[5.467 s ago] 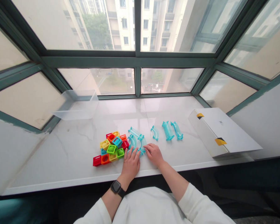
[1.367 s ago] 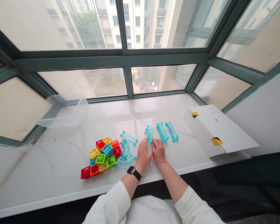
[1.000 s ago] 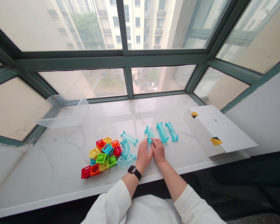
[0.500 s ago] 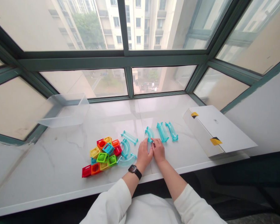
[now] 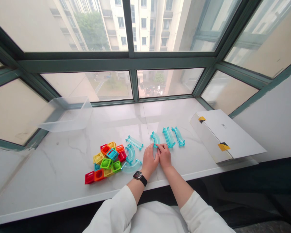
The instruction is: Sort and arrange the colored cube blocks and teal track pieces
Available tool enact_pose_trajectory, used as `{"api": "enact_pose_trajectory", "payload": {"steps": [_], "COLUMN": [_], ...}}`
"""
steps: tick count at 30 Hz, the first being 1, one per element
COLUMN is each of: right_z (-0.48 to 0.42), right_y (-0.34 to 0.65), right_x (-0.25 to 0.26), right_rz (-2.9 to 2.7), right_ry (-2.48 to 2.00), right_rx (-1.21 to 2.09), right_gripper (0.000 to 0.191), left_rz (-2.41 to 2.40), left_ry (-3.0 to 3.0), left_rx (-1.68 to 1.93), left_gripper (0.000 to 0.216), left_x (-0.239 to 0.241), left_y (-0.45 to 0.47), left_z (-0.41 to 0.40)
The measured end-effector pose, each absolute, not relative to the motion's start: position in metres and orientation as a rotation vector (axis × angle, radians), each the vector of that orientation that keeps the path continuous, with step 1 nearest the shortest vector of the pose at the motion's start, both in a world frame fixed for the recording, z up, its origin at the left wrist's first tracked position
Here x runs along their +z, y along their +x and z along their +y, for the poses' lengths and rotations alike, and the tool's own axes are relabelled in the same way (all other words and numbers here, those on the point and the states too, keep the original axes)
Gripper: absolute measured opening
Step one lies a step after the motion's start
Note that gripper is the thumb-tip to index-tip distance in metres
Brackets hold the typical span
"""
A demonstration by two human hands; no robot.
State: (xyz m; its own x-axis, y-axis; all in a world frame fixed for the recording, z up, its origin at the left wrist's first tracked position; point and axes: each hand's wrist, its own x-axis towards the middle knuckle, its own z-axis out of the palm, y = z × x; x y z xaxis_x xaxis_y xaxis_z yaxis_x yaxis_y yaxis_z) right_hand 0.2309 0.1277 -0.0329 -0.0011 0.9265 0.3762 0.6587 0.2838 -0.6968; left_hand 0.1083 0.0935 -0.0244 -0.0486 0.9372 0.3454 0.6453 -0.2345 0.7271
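Note:
A translucent blue curved track piece (image 5: 155,137) lies on the white ledge straight in front of me. At its near end my left hand (image 5: 149,161) and my right hand (image 5: 164,156) meet, fingers bent and closed around that end; the exact grip is partly hidden. To the right lie stacked straight blue track pieces (image 5: 169,138) and a slightly wavy blue track piece (image 5: 178,136). Left of my hands are a straight track piece (image 5: 134,142), a curved piece (image 5: 130,154) and a wider curved piece (image 5: 131,167).
A pile of coloured plastic blocks (image 5: 106,163), red, orange, yellow, green and blue, lies at the left. Behind it stands a clear plastic bin (image 5: 65,127). A white box (image 5: 232,136) with yellow-and-black tabs sits at the right. Windows (image 5: 169,82) border the marble ledge (image 5: 63,174).
Very little differs. My right fingers have shifted slightly at the near end of the curved track piece; everything else stays in place.

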Motion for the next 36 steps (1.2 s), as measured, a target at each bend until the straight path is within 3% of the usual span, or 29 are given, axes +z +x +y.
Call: {"api": "enact_pose_trajectory", "payload": {"steps": [36], "right_z": [0.1295], "right_y": [0.2318], "right_x": [-0.0378], "right_rz": [-1.755], "right_ry": [-1.479], "right_rx": [0.399], "right_gripper": [0.037], "left_rz": [1.703], "left_ry": [1.899], "left_rx": [1.176], "left_gripper": [0.060], "left_x": [-0.0266], "left_y": [0.1088], "left_z": [0.0934]}}
